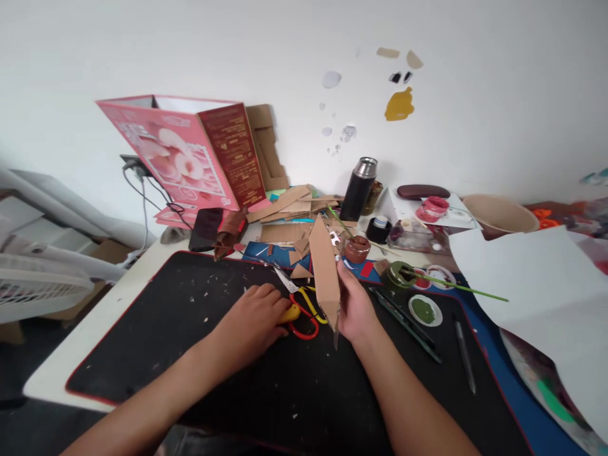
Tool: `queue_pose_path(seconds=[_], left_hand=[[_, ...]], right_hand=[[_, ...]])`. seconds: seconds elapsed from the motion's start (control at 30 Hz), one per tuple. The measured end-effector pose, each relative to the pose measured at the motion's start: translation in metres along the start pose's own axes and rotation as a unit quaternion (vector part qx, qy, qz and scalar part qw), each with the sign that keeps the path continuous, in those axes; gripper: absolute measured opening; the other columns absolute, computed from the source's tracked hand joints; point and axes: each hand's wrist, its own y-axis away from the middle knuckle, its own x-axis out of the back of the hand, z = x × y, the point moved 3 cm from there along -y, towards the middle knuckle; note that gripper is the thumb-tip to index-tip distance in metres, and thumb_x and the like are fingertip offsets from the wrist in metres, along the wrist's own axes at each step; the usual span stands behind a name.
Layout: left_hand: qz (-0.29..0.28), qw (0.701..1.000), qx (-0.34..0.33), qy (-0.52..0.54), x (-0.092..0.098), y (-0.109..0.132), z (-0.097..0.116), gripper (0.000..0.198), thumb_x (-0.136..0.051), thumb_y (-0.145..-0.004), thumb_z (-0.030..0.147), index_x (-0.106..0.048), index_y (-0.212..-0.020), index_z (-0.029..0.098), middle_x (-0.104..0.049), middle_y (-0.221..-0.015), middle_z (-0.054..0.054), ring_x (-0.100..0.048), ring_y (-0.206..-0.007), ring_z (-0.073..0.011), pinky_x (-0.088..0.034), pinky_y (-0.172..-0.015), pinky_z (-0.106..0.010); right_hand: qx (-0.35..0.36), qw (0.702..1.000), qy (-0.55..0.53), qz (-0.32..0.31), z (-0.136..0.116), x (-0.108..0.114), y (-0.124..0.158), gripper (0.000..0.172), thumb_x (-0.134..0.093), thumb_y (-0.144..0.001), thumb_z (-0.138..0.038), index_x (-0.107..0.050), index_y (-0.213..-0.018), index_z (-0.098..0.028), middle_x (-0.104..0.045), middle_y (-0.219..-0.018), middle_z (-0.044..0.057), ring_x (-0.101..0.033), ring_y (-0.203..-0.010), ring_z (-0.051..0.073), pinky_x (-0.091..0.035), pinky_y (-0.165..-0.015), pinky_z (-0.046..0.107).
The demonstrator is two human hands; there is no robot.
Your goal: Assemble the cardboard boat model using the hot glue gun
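In my right hand (354,304) is a folded cardboard piece (324,266), long and pointed at its far end, held upright above the mat. A strip of clear tape seems to hang from its lower tip. My left hand (260,315) is closed over a yellow tool (289,313), whose rounded end sticks out by the thumb; the rest is hidden under the palm. Just beyond it lie scissors (304,309) with red and yellow handles, their blades pointing away to the left. Both forearms reach across the black mat (190,316).
Cardboard scraps (285,206), a black flask (358,190) and open paint jars (357,248) line the back. A pink box (180,152) stands at the left rear beside a phone (206,229). Pens (408,323), a green paint dish (425,310) and white paper (517,272) lie right.
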Motion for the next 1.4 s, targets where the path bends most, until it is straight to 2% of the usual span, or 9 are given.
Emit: queue_pose_path(seconds=[0.13, 0.37, 0.7, 0.83, 0.93, 1.03, 1.17, 1.27, 1.4], left_hand=[[0.011, 0.998, -0.016, -0.054, -0.011, -0.001, 0.004, 0.011, -0.071, -0.098, 0.025, -0.071, -0.106, 0.017, -0.075, -0.103, -0.009, -0.065, -0.101, -0.0312, -0.046, -0.088, -0.045], [0.061, 0.995, 0.015, -0.076, 0.018, 0.031, -0.012, 0.006, -0.064, -0.097, 0.022, -0.069, -0.095, 0.018, -0.072, -0.092, -0.008, -0.061, -0.094, -0.0298, -0.042, -0.09, -0.046], [0.223, 0.953, 0.199, -0.056, 0.024, 0.118, -0.157, 0.005, -0.069, -0.073, 0.028, -0.064, -0.074, 0.027, -0.065, -0.07, -0.01, -0.055, -0.08, -0.0336, -0.034, -0.075, -0.04], [0.275, 0.93, 0.243, -0.025, 0.024, 0.143, -0.188, 0.023, -0.068, -0.078, 0.043, -0.059, -0.066, 0.025, -0.054, -0.056, -0.004, -0.047, -0.068, -0.0271, -0.03, -0.073, -0.032], [0.289, 0.924, 0.249, -0.01, 0.023, 0.146, -0.182, 0.026, -0.068, -0.08, 0.05, -0.064, -0.069, 0.027, -0.06, -0.06, -0.005, -0.051, -0.07, -0.0286, -0.036, -0.077, -0.034], [0.315, 0.914, 0.25, 0.044, 0.028, 0.129, -0.155, 0.026, -0.074, -0.08, 0.053, -0.078, -0.091, 0.029, -0.077, -0.091, -0.009, -0.064, -0.094, -0.0372, -0.044, -0.091, -0.043], [0.271, 0.881, 0.213, 0.324, 0.032, 0.077, -0.105, 0.043, -0.086, -0.075, 0.057, -0.085, -0.109, 0.031, -0.081, -0.109, -0.011, -0.071, -0.104, -0.0362, -0.053, -0.088, -0.037], [0.19, 0.796, 0.175, 0.548, 0.03, 0.033, -0.078, 0.051, -0.091, -0.072, 0.054, -0.084, -0.116, 0.029, -0.082, -0.111, -0.011, -0.072, -0.102, -0.0338, -0.056, -0.086, -0.036], [0.119, 0.703, 0.111, 0.693, 0.031, -0.014, -0.069, 0.055, -0.088, -0.078, 0.056, -0.082, -0.117, 0.019, -0.077, -0.084, -0.01, -0.064, -0.073, -0.0231, -0.05, -0.068, -0.031]], right_hand=[[-0.006, 1.0, 0.029, -0.003, 0.008, -0.002, 0.001, 0.048, -0.098, -0.068, -0.057, -0.08, -0.094, -0.021, -0.084, -0.086, 0.004, -0.079, -0.082, 0.027, -0.064, -0.072, 0.035], [0.004, 0.999, 0.049, 0.022, 0.009, 0.002, -0.002, 0.047, -0.1, -0.066, -0.054, -0.081, -0.097, -0.024, -0.085, -0.091, 0.004, -0.081, -0.091, 0.031, -0.066, -0.079, 0.041], [0.008, 0.996, 0.083, 0.017, 0.015, -0.001, 0.0, 0.048, -0.1, -0.065, -0.055, -0.08, -0.095, -0.024, -0.084, -0.089, 0.005, -0.081, -0.091, 0.033, -0.066, -0.074, 0.041], [0.004, 0.996, 0.089, 0.024, 0.017, 0.001, 0.0, 0.048, -0.1, -0.066, -0.055, -0.08, -0.096, -0.022, -0.084, -0.09, 0.004, -0.079, -0.082, 0.027, -0.064, -0.07, 0.036], [0.006, 0.995, 0.102, 0.016, 0.017, -0.001, 0.001, 0.047, -0.098, -0.07, -0.055, -0.08, -0.096, -0.021, -0.083, -0.088, 0.004, -0.077, -0.074, 0.023, -0.06, -0.065, 0.032], [0.011, 0.994, 0.109, 0.006, 0.019, -0.005, 0.002, 0.047, -0.098, -0.069, -0.056, -0.078, -0.093, -0.02, -0.081, -0.081, 0.002, -0.073, -0.067, 0.02, -0.057, -0.06, 0.029], [0.006, 0.992, 0.124, -0.024, 0.024, -0.013, 0.004, 0.047, -0.1, -0.066, -0.056, -0.074, -0.083, -0.02, -0.075, -0.071, 0.0, -0.068, -0.063, 0.018, -0.052, -0.057, 0.026], [-0.024, 0.991, 0.123, -0.042, 0.028, -0.018, 0.006, 0.049, -0.1, -0.065, -0.056, -0.077, -0.087, -0.018, -0.076, -0.074, 0.002, -0.067, -0.063, 0.017, -0.052, -0.059, 0.026], [-0.056, 0.988, 0.125, -0.064, 0.029, -0.022, 0.006, 0.05, -0.1, -0.066, -0.056, -0.078, -0.09, -0.018, -0.073, -0.071, 0.0, -0.063, -0.058, 0.014, -0.049, -0.057, 0.025]])
